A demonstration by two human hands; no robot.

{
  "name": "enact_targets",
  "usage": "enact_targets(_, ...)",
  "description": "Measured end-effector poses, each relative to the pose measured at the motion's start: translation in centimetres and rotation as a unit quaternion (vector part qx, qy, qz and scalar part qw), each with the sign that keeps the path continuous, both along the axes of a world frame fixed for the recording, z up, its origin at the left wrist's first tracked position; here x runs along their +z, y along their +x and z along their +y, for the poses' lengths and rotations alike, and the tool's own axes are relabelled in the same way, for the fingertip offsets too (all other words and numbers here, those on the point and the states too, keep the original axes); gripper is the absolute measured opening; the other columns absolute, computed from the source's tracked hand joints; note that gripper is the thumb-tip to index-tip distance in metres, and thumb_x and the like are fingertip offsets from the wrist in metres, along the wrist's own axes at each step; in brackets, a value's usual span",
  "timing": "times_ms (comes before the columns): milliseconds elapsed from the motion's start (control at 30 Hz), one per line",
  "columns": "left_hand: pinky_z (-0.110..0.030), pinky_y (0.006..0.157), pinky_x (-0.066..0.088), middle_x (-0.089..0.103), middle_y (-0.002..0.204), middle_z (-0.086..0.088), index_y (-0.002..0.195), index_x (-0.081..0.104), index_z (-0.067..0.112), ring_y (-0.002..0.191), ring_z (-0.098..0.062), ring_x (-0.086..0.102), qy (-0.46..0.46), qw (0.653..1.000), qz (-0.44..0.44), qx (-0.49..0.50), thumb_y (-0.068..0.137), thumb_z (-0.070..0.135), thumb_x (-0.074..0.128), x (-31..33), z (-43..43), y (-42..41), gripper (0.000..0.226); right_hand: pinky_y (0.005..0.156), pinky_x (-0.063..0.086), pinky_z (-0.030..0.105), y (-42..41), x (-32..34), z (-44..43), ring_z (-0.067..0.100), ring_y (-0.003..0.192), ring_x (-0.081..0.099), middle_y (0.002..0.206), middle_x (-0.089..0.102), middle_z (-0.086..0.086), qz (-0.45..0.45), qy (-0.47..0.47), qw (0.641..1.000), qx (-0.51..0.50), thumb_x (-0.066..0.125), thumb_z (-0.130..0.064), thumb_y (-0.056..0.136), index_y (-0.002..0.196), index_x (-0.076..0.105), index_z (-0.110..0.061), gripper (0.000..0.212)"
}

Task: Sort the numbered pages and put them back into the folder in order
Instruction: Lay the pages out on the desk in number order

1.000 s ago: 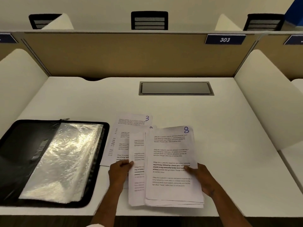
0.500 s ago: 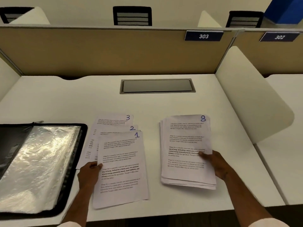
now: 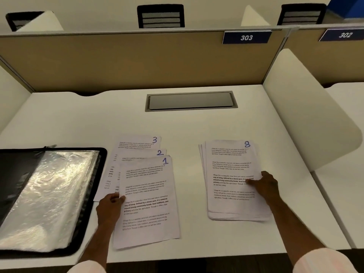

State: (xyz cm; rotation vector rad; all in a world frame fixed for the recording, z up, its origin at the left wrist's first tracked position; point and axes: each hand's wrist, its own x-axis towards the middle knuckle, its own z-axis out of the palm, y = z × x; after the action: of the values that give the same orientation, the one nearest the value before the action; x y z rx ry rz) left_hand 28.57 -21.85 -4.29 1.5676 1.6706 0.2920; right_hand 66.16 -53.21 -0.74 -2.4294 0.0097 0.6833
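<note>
I'm mid-sort. Three sheets are out in a stepped fan in the lower middle of the frame: page 3 furthest up, page 2 overlapping it, and page 1 on top and nearest me, each with its blue handwritten number showing at the top right corner. My left hand pinches the left edge of page 1, thumb on the printed face and the other fingers curled at the margin.

In the lower right of the frame sits the unsorted stack, roughly squared, with page 8 face up on top. My right hand rests on its right side with the thumb laid across the text. I cannot tell whether the fingers are hooked under the edge or just lying flat.

The folder lies open at the lower left, just beside the fan, with its clear plastic sleeves catching the light. I see no paper in the top sleeve, so I judge filing hasn't begun.

As I read it, the next move is to go through the right-hand stack for page 4. Page 8 must come off the top first, so I'd peel a single sheet without dragging its neighbours. There is bare desk between the two piles for setting sheets aside.
</note>
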Motion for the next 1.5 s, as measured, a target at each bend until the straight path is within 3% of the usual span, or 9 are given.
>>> enact_targets(133,-0.041,0.089,0.047,0.066,0.097,-0.01,0.107,0.065,0.008,0.1,-0.034,0.061,0.001,1.0,-0.007,-0.007,0.089,0.019,0.071,0.4,-0.4,0.2,0.022,0.098,0.042,0.049,-2.3,-0.1,0.9,0.039,0.122,0.044,0.136,0.044,0.02,-0.145,-0.097,0.984,0.032,0.073,-0.029,0.084,0.14,0.039,-0.009,0.069)
enact_targets(233,-0.042,0.09,0.05,0.065,0.096,-0.007,0.105,0.066,0.01,0.097,-0.032,0.062,-0.019,0.999,-0.037,-0.005,0.091,0.02,0.068,0.6,0.0,-0.3,0.018,0.095,0.046,0.043,-6.9,-0.4,4.0,0.03,0.12,0.045,0.131,0.047,0.01,-0.232,0.002,0.969,0.086,0.067,-0.026,0.088,0.134,0.048,-0.015,0.051)
enact_targets(400,-0.046,0.089,0.054,0.071,0.095,-0.006,0.099,0.07,0.014,0.092,-0.028,0.066,-0.076,0.989,-0.125,-0.005,0.091,0.023,0.067,0.9,0.9,-1.3,0.013,0.079,0.044,0.022,-15.2,-1.2,11.3,0.018,0.103,0.059,0.112,0.057,0.0,-0.056,0.139,0.975,0.165,0.071,-0.032,0.087,0.123,0.058,-0.021,0.04)
enact_targets(567,-0.033,0.074,0.056,0.072,0.091,-0.011,0.094,0.071,0.007,0.086,-0.027,0.069,-0.122,0.969,-0.216,0.001,0.094,0.014,0.063,2.5,3.0,-3.4,0.01,0.084,0.047,0.027,-20.7,-1.2,16.2,0.019,0.105,0.06,0.118,0.061,0.003,0.062,0.133,0.983,0.115,0.069,-0.046,0.085,0.13,0.052,-0.021,0.054)
enact_targets(667,-0.028,0.068,0.054,0.07,0.084,-0.002,0.085,0.067,0.017,0.078,-0.018,0.067,-0.117,0.964,-0.241,0.0,0.094,0.013,0.064,4.0,4.3,-4.7,0.011,0.063,0.05,0.022,-22.9,-0.6,17.5,0.016,0.086,0.066,0.104,0.069,0.005,0.132,0.19,0.969,0.085,0.071,-0.035,0.087,0.113,0.061,-0.014,0.035)
enact_targets(800,-0.036,0.075,0.059,0.074,0.089,-0.01,0.092,0.071,0.013,0.081,-0.027,0.072,-0.133,0.957,-0.257,0.009,0.088,0.014,0.071,4.7,7.0,-6.9,0.004,0.064,0.053,0.027,-25.0,0.2,19.4,0.022,0.082,0.066,0.097,0.072,0.012,0.128,0.228,0.963,0.064,0.069,-0.022,0.09,0.089,0.067,-0.013,0.009)
enact_targets(967,-0.045,0.077,0.06,0.075,0.088,-0.014,0.095,0.071,0.004,0.08,-0.032,0.073,-0.161,0.952,-0.26,-0.021,0.084,0.006,0.074,5.9,9.4,-8.9,0.011,0.063,0.053,0.028,-25.9,1.4,22.7,0.024,0.082,0.066,0.091,0.071,0.011,0.115,0.247,0.96,0.056,0.067,-0.019,0.09,0.089,0.068,-0.009,0.009)
enact_targets(1133,-0.038,0.068,0.06,0.075,0.092,-0.015,0.094,0.07,0.0,0.083,-0.028,0.073,-0.156,0.958,-0.238,-0.042,0.084,0.002,0.073,6.7,12.9,-9.5,0.011,0.063,0.053,0.03,-24.8,1.9,26.7,0.024,0.078,0.066,0.091,0.072,0.015,0.116,0.256,0.955,0.09,0.067,-0.019,0.091,0.091,0.069,-0.003,0.016)
enact_targets(1500,-0.044,0.072,0.06,0.073,0.076,0.001,0.072,0.072,0.017,0.076,-0.018,0.07,0.018,0.991,-0.11,-0.075,0.08,0.026,0.078,9.2,22.2,-12.0,0.013,0.064,0.052,0.034,-25.5,4.0,38.3,0.023,0.072,0.063,0.087,0.072,0.015,0.089,0.267,0.949,0.146,0.072,-0.021,0.087,0.084,0.071,-0.008,0.014)
